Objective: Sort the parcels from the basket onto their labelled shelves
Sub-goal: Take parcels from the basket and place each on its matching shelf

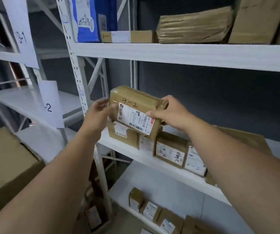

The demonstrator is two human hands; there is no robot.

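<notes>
While I am holding the parcel up at the middle of the frame with both hands, I am weighing what could slip from here. My right hand is gripping the parcel's right end, thumb curled onto the printed label and fingers wrapped over the top edge; my left hand is cupping the left end, thumb on the front face, fingers half-curled behind it, though how firmly they are bearing I cannot tell. The parcel is hanging just above the row of small boxes standing on the middle shelf, its lower left corner looking close to — perhaps touching — the leftmost box. I am judging that if I am lowering it carelessly, it could be landing on those uneven tops and tipping forward off the shelf's front lip, or nudging a small box over the edge. A weak left-hand hold could also be letting that end drop. The handwritten "4-2" is facing me, so I should be checking it against the shelf tag; only a "-2" sheet is showing at left of frame, on the neighbouring rack. The parcel's long axis is running left to right, tilting down toward the right, its labelled face turned toward me and slightly upward.
</notes>
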